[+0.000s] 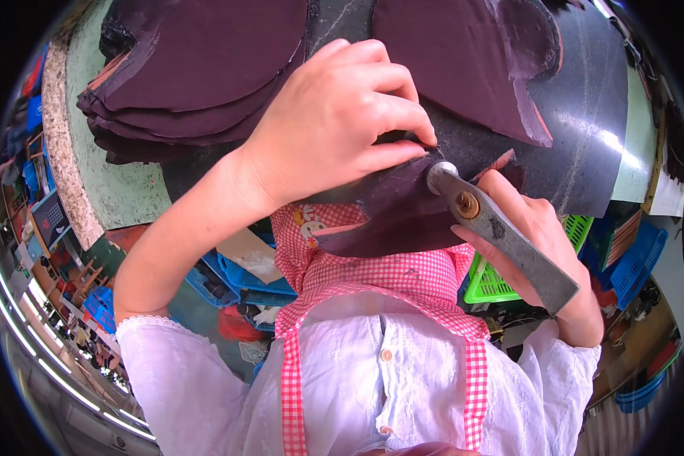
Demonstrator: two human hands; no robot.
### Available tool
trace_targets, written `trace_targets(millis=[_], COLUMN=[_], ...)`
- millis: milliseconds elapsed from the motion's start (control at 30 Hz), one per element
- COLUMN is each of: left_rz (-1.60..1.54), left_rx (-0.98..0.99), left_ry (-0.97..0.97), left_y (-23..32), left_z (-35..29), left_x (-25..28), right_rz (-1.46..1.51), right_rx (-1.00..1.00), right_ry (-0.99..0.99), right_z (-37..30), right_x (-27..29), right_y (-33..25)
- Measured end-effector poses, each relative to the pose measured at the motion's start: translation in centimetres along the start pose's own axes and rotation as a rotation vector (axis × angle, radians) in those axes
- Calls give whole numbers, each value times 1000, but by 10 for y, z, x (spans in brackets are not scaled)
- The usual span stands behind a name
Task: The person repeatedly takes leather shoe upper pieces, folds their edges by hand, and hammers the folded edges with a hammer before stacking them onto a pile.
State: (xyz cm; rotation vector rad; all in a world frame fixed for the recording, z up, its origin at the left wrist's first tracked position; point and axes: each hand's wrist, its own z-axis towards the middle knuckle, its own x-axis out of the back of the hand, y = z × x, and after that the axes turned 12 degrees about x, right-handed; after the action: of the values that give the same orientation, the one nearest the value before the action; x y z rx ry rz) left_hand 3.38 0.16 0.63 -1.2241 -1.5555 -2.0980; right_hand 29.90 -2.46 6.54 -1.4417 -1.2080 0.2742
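Note:
A dark maroon leather-like piece (pixel 395 216) lies at the near edge of the work surface and hangs over it toward me. My left hand (pixel 357 106) reaches across, its thumb and fingers pinched at this piece's upper edge. In my right hand (pixel 539 235) is a hammer (pixel 509 243) with a grey metal head, seen from above. Its round face rests on or just over the piece, beside my left fingertips; I cannot tell whether they touch. The hammer's handle is mostly hidden beneath the head and my hand.
Stacked maroon pieces (pixel 205 68) lie at the far left, with more maroon pieces (pixel 456 68) at the far right. Under them is a black slab (pixel 585 83) on a pale green table (pixel 91 53). Below the table are a green basket (pixel 494 281) and blue baskets (pixel 254 273).

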Motion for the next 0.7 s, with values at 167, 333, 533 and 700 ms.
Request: trace_targets(millis=[167,333,533,700], left_rz=[158,188,202,183], left_rx=[-307,-363,-141,-54], left_ry=[84,105,179,163], left_y=[-10,-5,5,7], left_z=[2,0,-18,-31], left_x=[0,-4,-2,-11], right_rz=[-42,-92,-140,-201], right_rx=[12,184,109,179], right_ry=[184,182,134,161], right_z=[7,12,9,26], right_x=[13,2,-5,15], right_y=[-14,0,2,-4])
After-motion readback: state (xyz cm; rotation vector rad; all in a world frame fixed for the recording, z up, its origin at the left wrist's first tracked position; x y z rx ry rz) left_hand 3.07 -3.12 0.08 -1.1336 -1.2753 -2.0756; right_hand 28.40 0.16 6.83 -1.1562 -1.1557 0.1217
